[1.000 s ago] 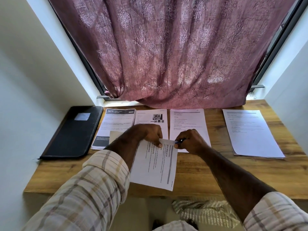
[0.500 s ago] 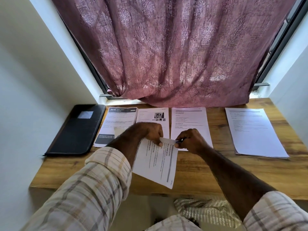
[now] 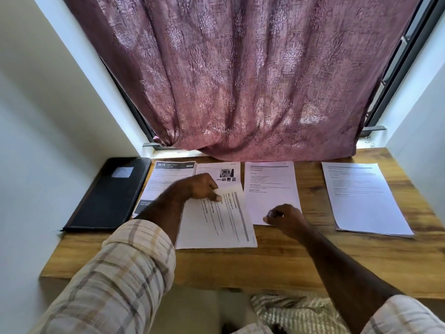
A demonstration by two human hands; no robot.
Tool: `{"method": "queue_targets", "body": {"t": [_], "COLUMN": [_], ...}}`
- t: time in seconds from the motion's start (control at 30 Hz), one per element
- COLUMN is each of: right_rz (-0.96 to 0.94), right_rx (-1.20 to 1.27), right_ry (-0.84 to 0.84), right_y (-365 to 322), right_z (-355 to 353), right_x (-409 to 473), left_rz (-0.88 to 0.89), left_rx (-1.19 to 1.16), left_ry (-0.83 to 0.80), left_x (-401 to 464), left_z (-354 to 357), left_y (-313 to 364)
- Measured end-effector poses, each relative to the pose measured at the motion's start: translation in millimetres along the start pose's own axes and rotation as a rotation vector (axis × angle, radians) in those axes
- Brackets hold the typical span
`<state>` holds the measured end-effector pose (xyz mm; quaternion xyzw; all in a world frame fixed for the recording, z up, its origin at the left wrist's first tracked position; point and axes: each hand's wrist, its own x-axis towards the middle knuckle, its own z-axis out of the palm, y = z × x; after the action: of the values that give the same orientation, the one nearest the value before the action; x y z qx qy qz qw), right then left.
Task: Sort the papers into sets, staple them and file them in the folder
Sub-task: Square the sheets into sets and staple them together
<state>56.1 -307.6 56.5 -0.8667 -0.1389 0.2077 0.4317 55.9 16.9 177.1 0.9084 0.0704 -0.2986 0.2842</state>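
Note:
A printed paper set (image 3: 216, 225) lies turned sideways on the wooden table (image 3: 289, 261), in front of me. My left hand (image 3: 199, 186) holds it at its top edge, thumb on the page, fingers curled over the edge. My right hand (image 3: 286, 218) is off the set to the right, over the lower corner of a white sheet (image 3: 269, 184), its fingers curled round a small bluish thing (image 3: 273, 214) that looks like a stapler. The black folder (image 3: 113, 196) lies shut at the table's left end.
A sheet headed 3675 (image 3: 166, 174) and a sheet with photos (image 3: 224, 172) lie behind my left hand. A stack of white pages (image 3: 361, 196) sits at the right. A purple curtain (image 3: 240, 80) hangs over the table's back edge. White walls close in on both sides.
My right hand has pulled away from the set's top corner, to the right and nearer me. The paper set now lies flat on the table, further from the front edge.

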Motion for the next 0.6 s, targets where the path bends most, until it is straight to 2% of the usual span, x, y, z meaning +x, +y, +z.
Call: {"method": "queue_targets", "body": {"t": [0.07,0.17,0.4,0.43,0.5,0.6], "right_rz": [0.039,0.047,0.115,0.135,0.171,0.207], "right_rx": [-0.239,-0.45,-0.386,-0.26,0.204,0.903], "right_ry": [-0.082,-0.14,-0.134,-0.097,-0.041,-0.139], "right_y": [18.8,28.6,57.0,51.1,30.8,2.6], "right_z": [8.6,19.2,28.6,24.9,19.3,10.6], "right_x": [-3.1,-7.8,0.8,-0.7,-3.3,-10.6], "left_rz": [-0.023,-0.024,0.035,0.049,0.094,0.154], "left_rx": [-0.139,-0.291,-0.529,-0.572,-0.681,-0.897], "left_ry": [0.025,0.054,0.052,0.054,0.053,0.028], "left_x": [1.6,5.2,12.9,12.7,14.5,21.1], "left_z": [-2.6,-1.6,12.8,13.4,13.5,14.2], "left_y": [-6.8,-9.9,-6.0,-5.4,-5.6,-2.6]}}
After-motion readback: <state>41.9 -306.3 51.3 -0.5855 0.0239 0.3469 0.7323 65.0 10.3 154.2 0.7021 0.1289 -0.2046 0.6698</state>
